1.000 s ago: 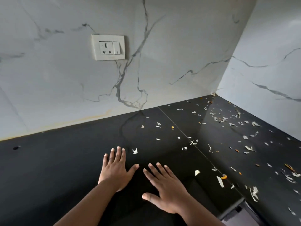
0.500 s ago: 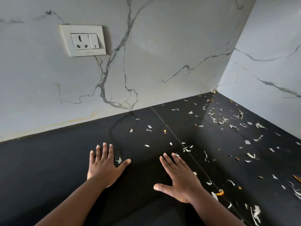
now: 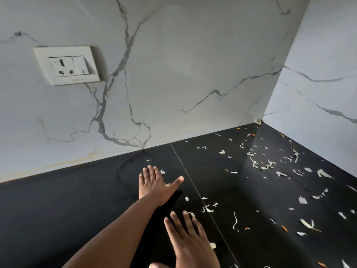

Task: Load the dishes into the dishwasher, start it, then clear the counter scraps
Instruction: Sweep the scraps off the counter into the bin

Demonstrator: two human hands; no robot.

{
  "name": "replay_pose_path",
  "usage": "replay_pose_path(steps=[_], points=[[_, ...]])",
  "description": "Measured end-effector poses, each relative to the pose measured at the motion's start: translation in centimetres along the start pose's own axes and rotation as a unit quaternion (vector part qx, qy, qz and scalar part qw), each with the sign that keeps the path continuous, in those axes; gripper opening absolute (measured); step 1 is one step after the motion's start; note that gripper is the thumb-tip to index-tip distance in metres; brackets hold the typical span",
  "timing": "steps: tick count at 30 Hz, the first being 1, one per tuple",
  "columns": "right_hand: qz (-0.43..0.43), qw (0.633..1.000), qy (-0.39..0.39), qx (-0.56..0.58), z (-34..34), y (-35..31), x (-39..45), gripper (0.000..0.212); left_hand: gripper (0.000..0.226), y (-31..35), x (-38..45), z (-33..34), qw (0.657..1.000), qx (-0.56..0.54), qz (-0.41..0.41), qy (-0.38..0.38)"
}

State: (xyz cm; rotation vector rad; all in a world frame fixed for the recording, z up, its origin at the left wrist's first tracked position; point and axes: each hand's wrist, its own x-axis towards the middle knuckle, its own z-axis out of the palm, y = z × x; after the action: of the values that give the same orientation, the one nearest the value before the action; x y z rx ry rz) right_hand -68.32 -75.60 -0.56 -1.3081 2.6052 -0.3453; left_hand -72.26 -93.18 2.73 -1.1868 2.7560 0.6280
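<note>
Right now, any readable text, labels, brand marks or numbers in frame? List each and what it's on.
None readable.
Socket plate: a faint mark along its lower edge, too small and blurred to read.
Rocker switch: one short dark mark, no text.
Counter, marble wall: no text.

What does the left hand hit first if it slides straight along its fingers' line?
Probably nothing on the black counter just ahead. The left hand points toward the marble backsplash; one pale scrap lies near that line, depth unclear.

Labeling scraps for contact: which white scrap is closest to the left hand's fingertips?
The small white scrap beside the left hand, right of its fingertips. The other white scraps lie farther right, toward the counter corner.
</note>
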Motion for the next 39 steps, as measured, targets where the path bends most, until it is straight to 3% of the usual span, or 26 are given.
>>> replay_pose_path(steps=[2, 4, 5, 6, 8, 10, 11, 13, 18, 23, 29, 33, 39], points=[[-0.001, 1.000, -0.006, 0.010, 0.0, 0.1, 0.0, 0.096, 0.097, 2.1, -0.2, -0.7, 0.984, -0.155, 0.052, -0.067], [-0.007, 1.000, -0.006, 0.020, 0.0, 0.2, -0.1, 0.097, 0.083, 3.8, -1.1, -2.0, 0.892, -0.424, 0.072, -0.136], [-0.009, 1.000, -0.004, 0.023, 0.0, 0.2, -0.1, 0.098, 0.087, 3.6, -1.1, -2.4, 0.852, -0.504, 0.076, -0.122], [-0.011, 1.000, -0.005, 0.019, 0.0, 0.1, -0.1, 0.099, 0.089, 3.1, -1.2, -2.8, 0.839, -0.535, 0.075, -0.074], [-0.014, 1.000, -0.004, 0.002, -0.1, 0.0, -0.2, 0.099, 0.080, 0.5, -1.6, -3.4, 0.873, -0.485, 0.043, 0.037], [-0.016, 1.000, 0.007, -0.009, -0.1, 0.1, -0.3, 0.099, 0.077, -4.5, -1.4, -3.2, 0.970, -0.233, -0.013, 0.072], [-0.014, 1.000, 0.013, -0.011, 0.0, 0.2, -0.3, 0.099, 0.081, -7.3, -1.7, -2.8, 0.993, -0.086, -0.036, 0.073], [-0.008, 1.000, 0.022, -0.016, 0.1, 0.2, -0.3, 0.098, 0.088, -11.8, -2.7, -2.2, 0.993, 0.058, -0.076, 0.069], [-0.016, 0.998, 0.031, -0.048, 1.1, -0.1, 0.2, 0.094, 0.090, -13.3, -2.9, -2.2, 0.989, 0.075, -0.089, 0.088], [-0.094, 0.989, 0.104, -0.045, 1.0, -5.1, 5.5, 0.063, 0.085, -13.5, -1.9, -1.7, 0.987, 0.073, -0.099, 0.099], [-0.105, 0.993, 0.051, -0.024, -0.1, -7.3, 16.4, 0.061, 0.065, -13.7, -1.4, -1.6, 0.987, 0.069, -0.105, 0.103], [-0.105, 0.994, -0.018, -0.031, -0.1, -7.6, 21.6, 0.074, 0.064, -13.8, -1.2, -1.4, 0.985, 0.080, -0.108, 0.108], [-0.029, 0.998, -0.033, -0.043, -0.4, -7.7, 24.5, 0.107, 0.066, -14.0, -0.9, -1.5, 0.986, 0.087, -0.105, 0.100]])
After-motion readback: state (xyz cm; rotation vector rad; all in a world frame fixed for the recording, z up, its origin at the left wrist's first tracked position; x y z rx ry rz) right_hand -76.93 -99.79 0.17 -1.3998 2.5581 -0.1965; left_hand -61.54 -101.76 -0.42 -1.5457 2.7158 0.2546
